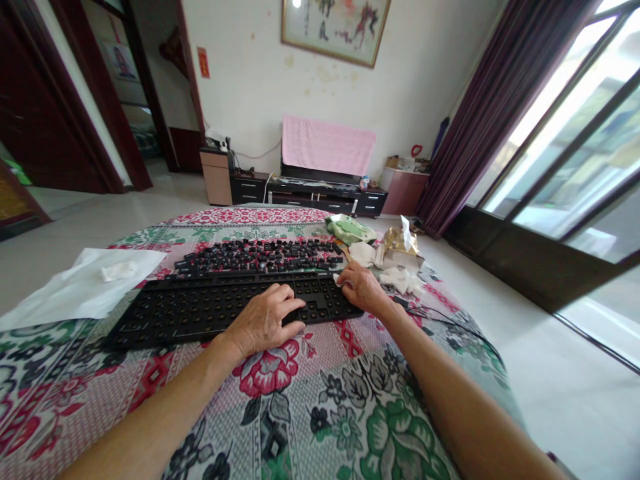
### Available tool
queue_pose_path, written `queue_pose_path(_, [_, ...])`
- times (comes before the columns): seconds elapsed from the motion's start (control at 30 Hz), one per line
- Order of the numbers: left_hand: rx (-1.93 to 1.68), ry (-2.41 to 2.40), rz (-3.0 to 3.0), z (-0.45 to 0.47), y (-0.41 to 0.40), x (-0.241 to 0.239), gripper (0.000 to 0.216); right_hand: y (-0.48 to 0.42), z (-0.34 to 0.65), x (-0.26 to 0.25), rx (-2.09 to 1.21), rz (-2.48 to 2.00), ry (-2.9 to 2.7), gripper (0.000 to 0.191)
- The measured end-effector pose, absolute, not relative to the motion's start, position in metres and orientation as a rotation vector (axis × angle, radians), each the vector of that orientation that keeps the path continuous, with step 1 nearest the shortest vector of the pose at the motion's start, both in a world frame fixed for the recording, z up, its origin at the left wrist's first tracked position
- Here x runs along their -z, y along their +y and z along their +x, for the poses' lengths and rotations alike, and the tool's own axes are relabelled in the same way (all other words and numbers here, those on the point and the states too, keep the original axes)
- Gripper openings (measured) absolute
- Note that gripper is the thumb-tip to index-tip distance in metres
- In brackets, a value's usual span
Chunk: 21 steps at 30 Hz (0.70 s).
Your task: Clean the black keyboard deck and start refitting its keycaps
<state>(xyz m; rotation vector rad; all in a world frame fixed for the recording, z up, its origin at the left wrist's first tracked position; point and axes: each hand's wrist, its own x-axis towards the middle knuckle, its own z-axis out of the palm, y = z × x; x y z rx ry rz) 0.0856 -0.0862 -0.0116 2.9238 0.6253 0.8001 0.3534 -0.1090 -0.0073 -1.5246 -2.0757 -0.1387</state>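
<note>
A black keyboard [195, 303] with its keycaps off lies on the patterned tablecloth, bare switch posts showing. Across its right-middle part rests my left hand [267, 313], thumb and fingers apart and touching the frame. My right hand [363, 287] is closed at the keyboard's far right corner, pinching a small piece of white tissue [339, 280] against it. Behind the keyboard spreads a heap of loose black keycaps [265, 255]. A thin tan stick-like thing shows just beyond my right fingers; its kind is unclear.
Right of the keyboard are crumpled tissues [400, 280], a gold tissue box [400, 250], a green cloth-like bundle [350, 229] and a black cable [450, 320]. A white sheet [75, 287] with a folded tissue lies at left. Beyond stands a low TV cabinet [250, 189].
</note>
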Motion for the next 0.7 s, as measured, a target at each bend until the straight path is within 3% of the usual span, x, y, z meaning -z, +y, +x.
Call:
queue_pose_path(0.23, [-0.940, 0.681, 2.969, 0.089, -0.087, 0.004, 0.043, -0.109, 0.354, 0.010, 0.180, -1.653, -1.979, 0.017])
queue_pose_path(0.47, [-0.612, 0.850, 3.044, 0.084, -0.077, 0.017, 0.064, -0.110, 0.357, 0.005, 0.097, -1.548, -2.089, 0.024])
queue_pose_path(0.7, [-0.549, 0.847, 3.035, 0.081, -0.073, 0.019, 0.061, -0.112, 0.352, 0.002, 0.163, -1.692, -1.978, 0.016])
